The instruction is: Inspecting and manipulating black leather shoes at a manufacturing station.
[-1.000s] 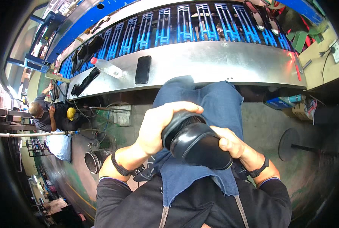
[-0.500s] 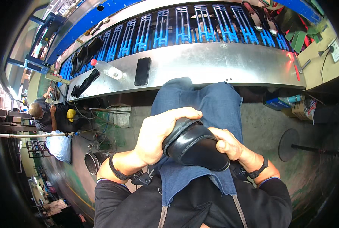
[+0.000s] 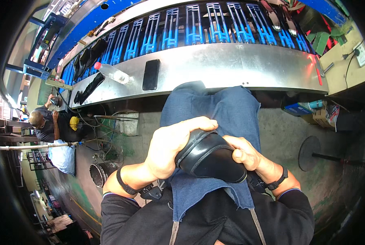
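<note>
A black leather shoe [image 3: 211, 159] with a glossy band and a stitched seam is held over my lap, its rounded end toward the lower right. My left hand [image 3: 170, 143] wraps round its upper left side, the thumb lying along the top edge. On the other side my right hand [image 3: 246, 153] grips the shoe, thumb bent against it and the other fingers mostly hidden behind. A blue apron [image 3: 215, 106] covers my legs beneath the shoe.
Ahead runs a metal ledge [image 3: 215, 67] with a phone [image 3: 151, 74], a clear bottle [image 3: 114, 73] and a dark shoe piece [image 3: 88, 88]. Behind it is a conveyor of blue racks [image 3: 194, 26]. A person [image 3: 47, 122] works at left; a round-based stand [image 3: 310, 153] is at right.
The shoe has tipped slightly in my hands, with both grips kept. The whole view has shifted a little, so the ledge and its things sit slightly further left.
</note>
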Available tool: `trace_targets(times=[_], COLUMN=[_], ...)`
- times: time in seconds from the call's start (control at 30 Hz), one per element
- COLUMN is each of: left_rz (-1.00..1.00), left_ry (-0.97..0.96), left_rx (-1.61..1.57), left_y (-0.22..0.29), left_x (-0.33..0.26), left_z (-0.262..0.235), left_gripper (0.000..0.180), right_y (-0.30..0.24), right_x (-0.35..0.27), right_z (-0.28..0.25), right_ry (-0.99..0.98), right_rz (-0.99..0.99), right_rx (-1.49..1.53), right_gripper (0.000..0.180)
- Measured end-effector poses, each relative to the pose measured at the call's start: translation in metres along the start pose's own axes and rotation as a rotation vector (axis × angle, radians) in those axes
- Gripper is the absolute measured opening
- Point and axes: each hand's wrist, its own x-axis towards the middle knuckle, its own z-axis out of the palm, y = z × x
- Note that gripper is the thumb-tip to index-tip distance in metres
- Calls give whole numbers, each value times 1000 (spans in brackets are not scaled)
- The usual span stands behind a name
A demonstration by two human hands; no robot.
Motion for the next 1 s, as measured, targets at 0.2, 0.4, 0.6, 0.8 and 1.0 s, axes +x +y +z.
trace_targets(times=[0.2, 0.4, 0.6, 0.8, 1.0], left_rz=[-14, 28, 311, 301, 401], left_ry=[-3, -62, -269, -9, 89], left_rx=[-65, -6, 564, 475, 639], left_y=[-9, -8, 20, -21, -40], left_x=[-7, -17, -11, -15, -10], left_z=[6, 4, -4, 17, 36], left_gripper=[62, 61, 76, 76, 82], right_y=[-8, 10, 16, 23, 16], right_x=[-3, -9, -10, -15, -19], right_z=[-1, 5, 3, 2, -4], right_ry=[-4, 24, 103, 125, 177], right_rz=[25, 39, 20, 13, -4], right_rx=[41, 87, 168, 248, 305], right_gripper=[64, 73, 79, 73, 71])
